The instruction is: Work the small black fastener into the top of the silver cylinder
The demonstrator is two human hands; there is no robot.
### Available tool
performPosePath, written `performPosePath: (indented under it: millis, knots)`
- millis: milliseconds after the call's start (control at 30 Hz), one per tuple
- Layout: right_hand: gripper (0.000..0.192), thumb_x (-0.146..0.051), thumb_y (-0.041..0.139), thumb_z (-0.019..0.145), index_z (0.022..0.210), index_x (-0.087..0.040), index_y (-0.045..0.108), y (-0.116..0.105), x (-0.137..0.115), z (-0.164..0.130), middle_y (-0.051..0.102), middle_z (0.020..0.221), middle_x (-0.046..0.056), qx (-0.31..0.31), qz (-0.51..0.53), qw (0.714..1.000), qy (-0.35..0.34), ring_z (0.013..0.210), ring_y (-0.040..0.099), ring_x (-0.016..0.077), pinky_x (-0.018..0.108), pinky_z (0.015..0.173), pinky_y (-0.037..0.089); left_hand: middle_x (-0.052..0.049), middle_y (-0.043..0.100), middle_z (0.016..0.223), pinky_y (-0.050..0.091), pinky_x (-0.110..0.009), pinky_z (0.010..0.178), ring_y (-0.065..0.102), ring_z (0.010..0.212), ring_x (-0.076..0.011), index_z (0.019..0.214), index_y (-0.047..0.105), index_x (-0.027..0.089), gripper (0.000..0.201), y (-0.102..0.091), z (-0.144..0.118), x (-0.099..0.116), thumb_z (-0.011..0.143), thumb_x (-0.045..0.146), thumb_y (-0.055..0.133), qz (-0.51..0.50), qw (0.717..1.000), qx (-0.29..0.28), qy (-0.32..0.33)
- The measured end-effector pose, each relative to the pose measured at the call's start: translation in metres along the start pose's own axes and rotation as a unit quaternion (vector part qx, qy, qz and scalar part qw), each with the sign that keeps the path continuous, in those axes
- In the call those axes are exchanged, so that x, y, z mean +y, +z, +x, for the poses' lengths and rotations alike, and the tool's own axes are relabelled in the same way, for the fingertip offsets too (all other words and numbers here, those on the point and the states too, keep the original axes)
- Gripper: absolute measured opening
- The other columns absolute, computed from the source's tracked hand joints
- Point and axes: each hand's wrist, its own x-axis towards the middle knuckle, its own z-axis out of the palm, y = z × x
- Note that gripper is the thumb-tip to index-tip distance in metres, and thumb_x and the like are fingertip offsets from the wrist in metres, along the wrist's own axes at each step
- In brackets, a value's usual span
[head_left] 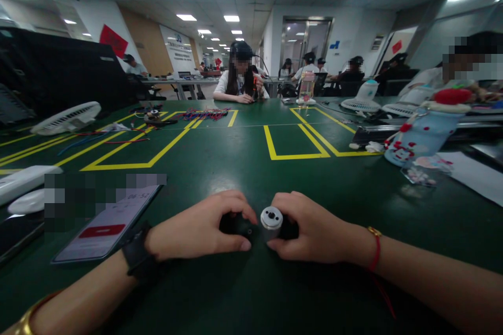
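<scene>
Two bare hands (200,222), left, and (310,225), right, face each other low over the green table (220,298), well short of touching; and it's the right hand that has the piece, thumb on the near side, fingers curled round the back, clamped on a silvery metal cylinder (272,224); the cylinder stands about upright, just in from the right palm, its round top face turned up and showing dark holes; across the gap comes the left hand, fingers bent into a loose hook, thumb and fingertips parted; a tiny dark piece (249,231) sits by those fingertips, too small to make out, and whether the hand touches it I cannot tell!

On the left wrist, a black watch (139,251); on the right, a red string bracelet (377,254) with its loose end trailing down; out beyond the left forearm lies a phone (106,227), screen up and lit, part of it blurred out; over to the right a light-blue bottle (426,133) with a red top, a sheet of white paper (481,175) beside it.

Further up the table, yellow tape (301,157) marks out boxes on the green; red and blue wires (206,114) lie bunched in the left half; a white fan (70,118) stands at the far left; and opposite, a person in a dark cap (241,51) sits at the table's far edge, holding something orange-red (255,84).
</scene>
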Motion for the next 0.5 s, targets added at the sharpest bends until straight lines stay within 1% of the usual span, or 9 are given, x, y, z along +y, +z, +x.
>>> performPosePath:
  millis: [67,100,167,233,267,300,333,433,500]
  knots:
    - [0.024,-0.029,0.070,0.071,0.084,-0.018,0.054,-0.001,-0.001,0.000,0.057,0.080,0.000,-0.002,0.002,1.000,0.001,0.069,0.046,0.0140,0.027,0.063,0.031,-0.002,0.062,0.099,0.045,-0.031,0.082,0.059,0.091,-0.0187,0.091,0.071,0.023,0.010,0.002,0.002,-0.001,0.082,0.025,0.067,-0.018,1.000,0.017,0.020]
    - [0.024,-0.029,0.070,0.071,0.084,-0.018,0.054,-0.001,-0.001,0.000,0.057,0.080,0.000,-0.003,0.003,1.000,0.001,0.069,0.046,0.0139,0.027,0.063,0.032,-0.002,0.063,0.098,0.045,-0.030,0.081,0.060,0.091,-0.0182,0.090,0.071,0.023,0.009,0.003,0.003,0.000,0.084,0.026,0.065,-0.035,0.998,0.042,0.023]
    - [0.023,-0.028,0.070,0.071,0.083,-0.018,0.054,-0.002,-0.002,0.000,0.057,0.079,-0.001,0.000,0.006,1.000,0.001,0.068,0.046,0.0137,0.027,0.063,0.032,-0.002,0.063,0.096,0.045,-0.029,0.079,0.060,0.089,-0.0174,0.093,0.071,0.023,0.012,0.004,0.004,0.004,0.088,0.027,0.061,-0.078,0.989,0.126,0.023]
    - [0.023,-0.028,0.071,0.071,0.082,-0.018,0.053,-0.002,-0.002,0.000,0.056,0.078,-0.001,0.004,0.008,1.000,-0.001,0.068,0.046,0.0134,0.027,0.062,0.032,-0.002,0.063,0.097,0.046,-0.029,0.078,0.060,0.089,-0.0168,0.099,0.070,0.025,0.014,0.006,0.004,0.010,0.090,0.028,0.060,-0.112,0.969,0.217,0.023]
    - [0.023,-0.028,0.070,0.071,0.082,-0.018,0.053,-0.002,-0.001,0.000,0.056,0.078,-0.001,0.003,0.011,1.000,-0.004,0.068,0.046,0.0132,0.027,0.062,0.032,-0.001,0.062,0.098,0.046,-0.028,0.078,0.059,0.089,-0.0165,0.100,0.071,0.027,0.015,0.008,0.004,0.013,0.090,0.027,0.060,-0.117,0.962,0.246,0.025]
    - [0.023,-0.027,0.070,0.071,0.083,-0.019,0.053,-0.001,-0.001,0.000,0.056,0.078,-0.001,0.001,0.013,1.000,-0.008,0.068,0.046,0.0132,0.027,0.062,0.032,-0.001,0.062,0.098,0.045,-0.028,0.079,0.059,0.091,-0.0163,0.100,0.072,0.029,0.015,0.010,0.004,0.016,0.089,0.026,0.061,-0.115,0.958,0.262,0.032]
    - [0.022,-0.028,0.070,0.072,0.085,-0.018,0.053,-0.001,0.000,0.000,0.057,0.079,-0.001,-0.002,0.015,1.000,-0.010,0.068,0.047,0.0134,0.027,0.062,0.032,0.000,0.061,0.098,0.045,-0.028,0.080,0.059,0.091,-0.0161,0.100,0.072,0.031,0.016,0.012,0.004,0.019,0.089,0.025,0.062,-0.106,0.957,0.266,0.040]
    - [0.024,-0.030,0.068,0.074,0.092,-0.018,0.056,0.000,0.001,0.000,0.058,0.083,0.000,-0.008,0.014,1.000,-0.011,0.072,0.049,0.0148,0.029,0.066,0.034,0.000,0.060,0.097,0.046,-0.027,0.080,0.058,0.091,-0.0152,0.098,0.074,0.033,0.020,0.020,0.006,0.023,0.088,0.021,0.063,-0.086,0.961,0.255,0.058]
    - [0.025,-0.031,0.068,0.074,0.093,-0.018,0.056,0.001,0.002,-0.001,0.059,0.084,0.001,-0.006,0.009,1.000,-0.009,0.074,0.050,0.0156,0.030,0.067,0.034,0.000,0.060,0.098,0.046,-0.026,0.080,0.058,0.091,-0.0148,0.098,0.074,0.033,0.021,0.024,0.008,0.022,0.089,0.019,0.062,-0.083,0.964,0.245,0.061]
